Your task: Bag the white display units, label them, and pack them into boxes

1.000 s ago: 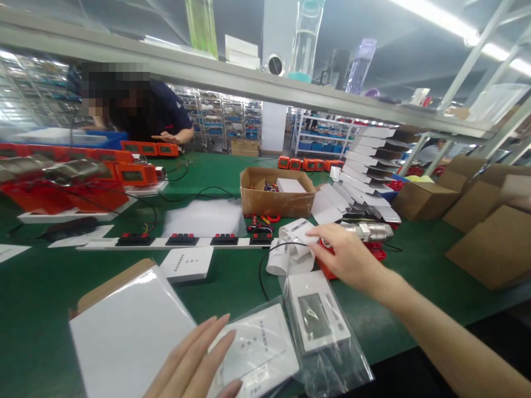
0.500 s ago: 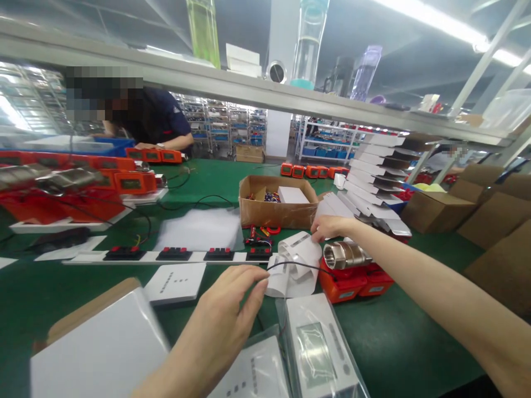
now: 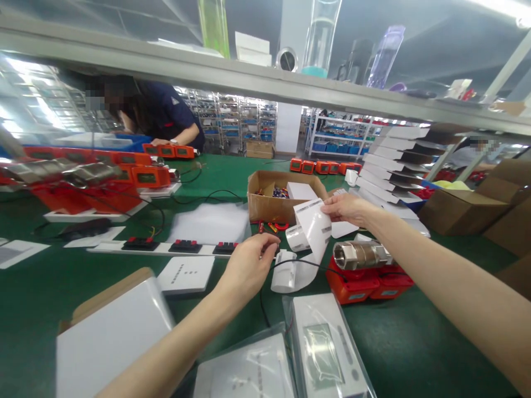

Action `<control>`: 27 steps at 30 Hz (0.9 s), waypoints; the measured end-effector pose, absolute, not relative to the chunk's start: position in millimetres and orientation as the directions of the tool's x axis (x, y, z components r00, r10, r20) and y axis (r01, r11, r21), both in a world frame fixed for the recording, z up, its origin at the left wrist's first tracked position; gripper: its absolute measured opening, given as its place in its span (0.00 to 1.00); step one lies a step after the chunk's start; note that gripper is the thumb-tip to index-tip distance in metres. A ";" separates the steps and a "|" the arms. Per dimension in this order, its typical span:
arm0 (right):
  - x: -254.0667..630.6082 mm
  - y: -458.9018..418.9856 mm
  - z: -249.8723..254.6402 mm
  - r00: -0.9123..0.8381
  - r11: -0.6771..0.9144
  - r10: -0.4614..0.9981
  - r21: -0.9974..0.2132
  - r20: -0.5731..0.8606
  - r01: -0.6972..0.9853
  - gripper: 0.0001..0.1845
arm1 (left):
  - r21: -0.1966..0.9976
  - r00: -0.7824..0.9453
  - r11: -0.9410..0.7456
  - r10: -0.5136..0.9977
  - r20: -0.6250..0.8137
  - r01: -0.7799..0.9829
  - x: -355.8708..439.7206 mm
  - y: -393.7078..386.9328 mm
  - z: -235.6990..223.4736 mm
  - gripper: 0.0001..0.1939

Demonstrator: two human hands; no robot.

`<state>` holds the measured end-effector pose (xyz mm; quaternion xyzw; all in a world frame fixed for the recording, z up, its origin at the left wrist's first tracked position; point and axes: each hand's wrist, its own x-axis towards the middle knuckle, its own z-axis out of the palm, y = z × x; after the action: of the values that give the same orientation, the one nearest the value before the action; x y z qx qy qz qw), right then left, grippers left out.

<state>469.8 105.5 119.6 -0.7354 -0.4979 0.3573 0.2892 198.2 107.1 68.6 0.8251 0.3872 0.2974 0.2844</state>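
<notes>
In my right hand (image 3: 346, 211) a curling white strip of labels (image 3: 317, 229) is pinched by its upper edge and lifted off the table. Its lower loops rest beside a black cable (image 3: 301, 262) that crosses in front of them. My left hand (image 3: 259, 257) is closed near the cable's left end; whatever its fingertips hold is hidden. Right of the strip lie orange-red devices (image 3: 352, 290) with a metal valve body (image 3: 360, 255) on top. Below sits a white boxed unit with a grey screen (image 3: 323, 348) in clear plastic, next to another bagged white box (image 3: 249, 370).
An open cardboard box (image 3: 269, 204) holds small parts behind my hands. A white strip with black-and-red terminals (image 3: 185, 247) runs leftward. Stacked white cartons (image 3: 385, 171) stand at right. Across the table a co-worker (image 3: 166, 113) bends over orange devices. A shelf (image 3: 249, 74) spans above.
My right hand has raised the label strip, unfolding it upward. My left hand has moved up and away from me, its fingers curled more. The view has shifted slightly.
</notes>
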 end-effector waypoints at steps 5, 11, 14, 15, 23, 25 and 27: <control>471.7 100.2 112.9 0.219 -0.373 0.928 -0.741 -0.302 0.558 0.07 | 0.652 0.593 -0.536 0.789 0.161 0.536 205.0 122.7 62.4 0.11; 468.6 97.0 109.8 0.192 -0.349 0.936 -0.693 -0.297 0.631 0.06 | 0.630 0.737 -0.572 0.676 -0.001 0.526 230.5 147.5 55.5 0.13; 467.7 94.7 107.1 0.209 -0.331 0.943 -0.669 -0.258 0.666 0.07 | 0.614 0.762 -0.567 0.641 -0.090 0.549 241.0 154.9 47.7 0.13; 467.6 93.6 106.5 0.220 -0.321 0.947 -0.661 -0.234 0.679 0.06 | 0.609 0.767 -0.567 0.633 -0.110 0.555 242.3 156.4 46.4 0.13; 435.6 76.0 126.5 0.136 0.020 0.970 -0.619 0.203 0.785 0.15 | 0.627 0.818 -0.684 0.561 0.125 0.373 225.6 148.0 92.0 0.07; 418.6 72.8 130.2 0.007 0.116 0.982 -0.636 0.187 0.763 0.14 | 0.639 0.801 -0.695 0.564 0.200 0.330 223.6 141.4 107.5 0.07; 405.4 71.9 129.0 -0.077 0.158 0.986 -0.666 0.150 0.729 0.09 | 0.661 0.750 -0.684 0.602 0.274 0.307 222.1 134.5 117.5 0.04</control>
<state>405.4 71.9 129.0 -0.6115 -0.7012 0.2165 0.2960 222.1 134.5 117.5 0.8850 0.2567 0.2427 0.3032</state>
